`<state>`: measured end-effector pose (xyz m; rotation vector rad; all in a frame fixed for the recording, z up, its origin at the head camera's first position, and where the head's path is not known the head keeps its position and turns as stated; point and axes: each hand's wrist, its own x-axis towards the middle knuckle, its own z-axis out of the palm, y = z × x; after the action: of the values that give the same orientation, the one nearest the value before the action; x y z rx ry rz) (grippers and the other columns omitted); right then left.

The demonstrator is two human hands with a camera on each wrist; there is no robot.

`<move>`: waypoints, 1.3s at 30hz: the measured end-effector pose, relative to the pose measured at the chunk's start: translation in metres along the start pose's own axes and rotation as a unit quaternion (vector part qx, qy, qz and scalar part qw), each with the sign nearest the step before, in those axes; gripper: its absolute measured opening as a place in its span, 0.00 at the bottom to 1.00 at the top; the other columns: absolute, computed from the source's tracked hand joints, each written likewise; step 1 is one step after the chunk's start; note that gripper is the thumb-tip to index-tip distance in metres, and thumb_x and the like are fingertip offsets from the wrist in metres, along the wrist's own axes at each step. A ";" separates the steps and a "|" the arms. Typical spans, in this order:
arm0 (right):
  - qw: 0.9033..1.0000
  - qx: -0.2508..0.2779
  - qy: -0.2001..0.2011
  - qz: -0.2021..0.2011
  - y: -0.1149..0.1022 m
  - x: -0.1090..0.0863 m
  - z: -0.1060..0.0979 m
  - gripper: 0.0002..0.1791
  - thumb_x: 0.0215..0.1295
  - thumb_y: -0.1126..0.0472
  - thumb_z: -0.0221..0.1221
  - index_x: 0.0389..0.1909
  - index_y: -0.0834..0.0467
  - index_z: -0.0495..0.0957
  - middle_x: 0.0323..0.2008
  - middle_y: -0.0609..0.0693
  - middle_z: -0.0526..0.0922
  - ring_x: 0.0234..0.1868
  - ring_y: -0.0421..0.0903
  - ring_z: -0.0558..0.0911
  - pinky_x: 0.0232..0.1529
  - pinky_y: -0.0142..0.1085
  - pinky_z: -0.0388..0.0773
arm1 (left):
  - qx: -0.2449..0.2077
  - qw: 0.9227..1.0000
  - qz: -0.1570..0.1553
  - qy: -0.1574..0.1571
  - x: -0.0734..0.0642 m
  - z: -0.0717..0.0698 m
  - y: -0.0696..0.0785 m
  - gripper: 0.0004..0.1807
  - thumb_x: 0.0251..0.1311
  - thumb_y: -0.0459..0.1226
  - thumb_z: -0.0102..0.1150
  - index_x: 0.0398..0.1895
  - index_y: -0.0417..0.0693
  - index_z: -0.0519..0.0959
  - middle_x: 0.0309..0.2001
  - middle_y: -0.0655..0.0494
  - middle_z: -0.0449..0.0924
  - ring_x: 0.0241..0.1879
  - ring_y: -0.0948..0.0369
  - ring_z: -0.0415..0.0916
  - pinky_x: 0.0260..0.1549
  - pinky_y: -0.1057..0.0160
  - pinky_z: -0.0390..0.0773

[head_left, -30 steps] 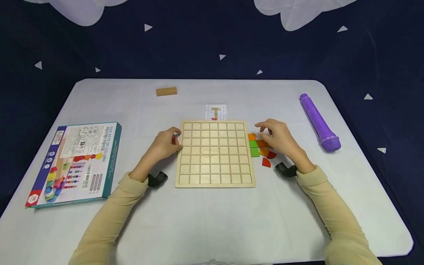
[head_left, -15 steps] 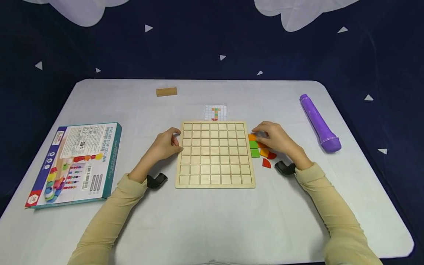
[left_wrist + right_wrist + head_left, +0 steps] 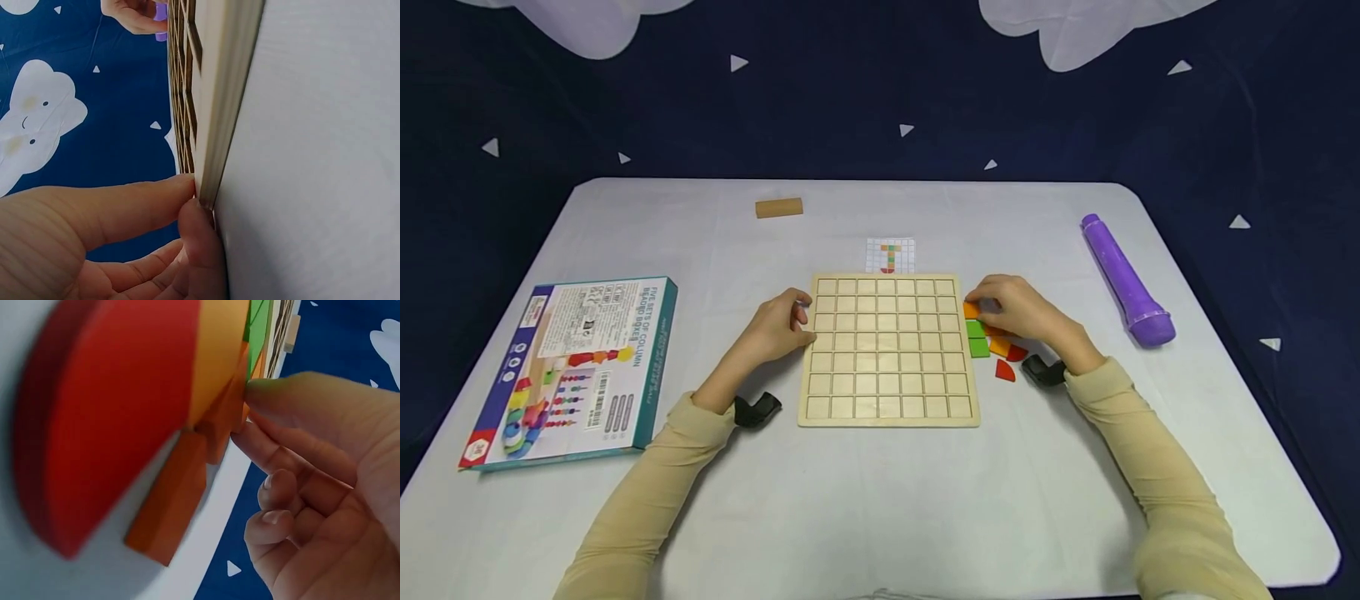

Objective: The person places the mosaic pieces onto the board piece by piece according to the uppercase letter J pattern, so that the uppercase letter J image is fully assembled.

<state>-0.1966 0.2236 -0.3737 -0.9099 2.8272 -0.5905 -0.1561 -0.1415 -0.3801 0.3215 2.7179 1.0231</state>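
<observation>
A wooden grid board lies flat at the middle of the table. My left hand holds its left edge; in the left wrist view the thumb lies on the rim and a finger is against the side. At the board's right edge, my right hand pinches an orange square block between thumb and forefinger, the other fingers curled in the right wrist view. Green square blocks, more orange blocks and red quarter-round blocks lie beside and partly under this hand.
A small pattern card with a coloured figure lies behind the board. A boxed toy set is at the left, a brown block at the back, a purple microphone-shaped object at the right.
My right hand has moved left and slightly down onto the orange square block, its thumb and forefinger closing on it. The left hand stays at the board's edge.
</observation>
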 end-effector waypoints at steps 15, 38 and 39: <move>0.998 -0.059 -0.013 0.028 -0.006 0.000 -0.012 0.14 0.52 0.66 0.62 0.41 0.66 0.82 0.37 0.57 0.82 0.37 0.50 0.78 0.43 0.44 0.76 | -0.005 1.000 -0.007 -0.004 0.002 0.000 0.000 0.29 0.51 0.29 0.63 0.58 0.32 0.66 0.36 0.47 0.73 0.32 0.58 0.72 0.33 0.65 0.68; 0.999 -0.017 0.004 -0.045 -0.043 0.033 0.000 0.15 0.56 0.64 0.61 0.44 0.65 0.82 0.40 0.56 0.82 0.38 0.49 0.79 0.40 0.39 0.76 | -0.021 1.000 -0.004 0.002 0.000 0.001 -0.003 0.29 0.50 0.29 0.63 0.57 0.32 0.66 0.36 0.46 0.73 0.31 0.58 0.73 0.32 0.66 0.68; 0.999 -0.017 0.003 -0.049 -0.045 0.035 0.002 0.15 0.56 0.64 0.61 0.44 0.65 0.82 0.39 0.56 0.82 0.38 0.48 0.79 0.40 0.39 0.76 | -0.021 1.000 -0.003 0.002 0.000 0.001 -0.003 0.30 0.50 0.29 0.63 0.57 0.32 0.66 0.36 0.46 0.73 0.31 0.58 0.73 0.32 0.66 0.68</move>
<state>-0.2008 0.1688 -0.3568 -1.0604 2.8186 -0.5581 -0.1561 -0.1431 -0.3829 0.3044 2.6938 1.0795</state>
